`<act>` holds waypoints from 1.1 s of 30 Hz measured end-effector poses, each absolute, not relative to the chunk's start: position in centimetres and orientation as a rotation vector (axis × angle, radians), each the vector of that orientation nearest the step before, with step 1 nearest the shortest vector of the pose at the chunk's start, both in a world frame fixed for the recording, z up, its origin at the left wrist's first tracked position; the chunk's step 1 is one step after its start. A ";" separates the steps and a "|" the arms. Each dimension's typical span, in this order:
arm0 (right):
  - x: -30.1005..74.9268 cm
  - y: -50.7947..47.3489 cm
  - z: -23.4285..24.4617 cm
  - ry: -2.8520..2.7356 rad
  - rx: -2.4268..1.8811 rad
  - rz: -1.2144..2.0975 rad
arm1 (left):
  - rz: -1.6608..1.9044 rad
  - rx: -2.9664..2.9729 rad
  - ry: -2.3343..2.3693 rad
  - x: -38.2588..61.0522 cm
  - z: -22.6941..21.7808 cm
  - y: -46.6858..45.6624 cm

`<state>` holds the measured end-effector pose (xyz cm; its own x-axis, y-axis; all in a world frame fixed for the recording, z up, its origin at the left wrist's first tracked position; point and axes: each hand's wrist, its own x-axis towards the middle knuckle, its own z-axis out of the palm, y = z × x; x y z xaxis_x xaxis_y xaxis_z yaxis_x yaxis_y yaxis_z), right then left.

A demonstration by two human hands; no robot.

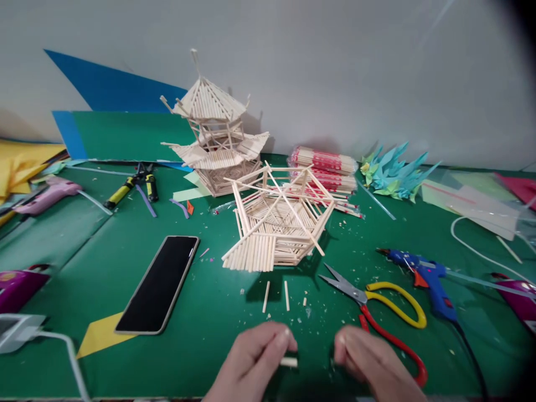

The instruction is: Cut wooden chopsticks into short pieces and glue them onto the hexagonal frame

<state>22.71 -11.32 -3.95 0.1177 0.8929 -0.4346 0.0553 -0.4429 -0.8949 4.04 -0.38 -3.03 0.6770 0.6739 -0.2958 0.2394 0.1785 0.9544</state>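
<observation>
Head view, near edge of the green table [201,357]: my left hand [255,357], thumb and fingers pinched shut on a short stick [290,362], whose pale end pokes out toward my right hand [372,363]

Right hand: fingers curled, apart from the stick and not touching it, lying over the red handle of the scissors [377,304]; whether it grips anything I cannot tell

Loose sticks [266,296], two, just beyond my hands, among pale crumbs

Six-sided stick frame [278,223], middle of the table, tilted

Blue glue gun [427,276], right of the scissors, nozzle toward the frame

Phone [161,282], left of the middle, screen dark

Stick tower [215,139], far edge by the wall, with wrapped stick bundles [324,167] just beside it

Handling note, my own judgement: so small a piece wants a firm pinch close to its end, held level and low over the table, or it may slip off among the crumbs; the scissor blades point away from me, so the right fingers are best on the handles only
</observation>
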 end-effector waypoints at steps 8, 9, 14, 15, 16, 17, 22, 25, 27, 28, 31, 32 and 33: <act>21.6 -7.0 -4.0 -0.553 -1.463 1.107 | 0.505 0.585 0.779 8.2 -2.1 0.2; 21.4 -6.8 -4.0 -0.552 -1.457 1.103 | 0.525 0.551 0.773 8.4 -2.2 0.1; 20.6 -5.8 -3.4 -0.612 -1.459 1.117 | 0.632 0.440 0.767 9.2 -2.4 -0.4; 20.6 -5.6 -3.3 -0.635 -1.463 1.122 | 0.644 0.427 0.772 9.3 -2.4 -0.4; 20.6 -5.5 -3.2 -0.660 -1.466 1.125 | 0.650 0.414 0.777 9.4 -2.5 -0.5; 20.6 -5.3 -3.1 -0.687 -1.471 1.124 | 0.649 0.402 0.785 9.5 -2.5 -0.5; 20.6 -4.8 -3.0 -0.868 -1.517 1.032 | 0.677 0.370 0.832 9.5 -2.3 -0.3; 20.7 -4.6 -2.9 -0.985 -1.563 0.967 | 0.695 0.383 0.851 9.5 -2.0 -0.2; 20.9 -4.5 -3.0 -1.049 -1.588 0.956 | 0.692 0.388 0.860 9.6 -1.8 -0.2; 21.0 -4.4 -3.0 -1.075 -1.599 0.955 | 0.682 0.391 0.864 9.6 -1.8 -0.2; 21.3 -4.2 -3.2 -1.120 -1.630 0.957 | 0.644 0.405 0.880 9.5 -1.9 -0.1; 21.4 -4.2 -3.2 -1.127 -1.639 0.959 | 0.636 0.408 0.892 9.5 -1.9 -0.1; 21.5 -4.2 -3.2 -1.134 -1.646 0.964 | 0.635 0.407 0.906 9.5 -2.0 -0.1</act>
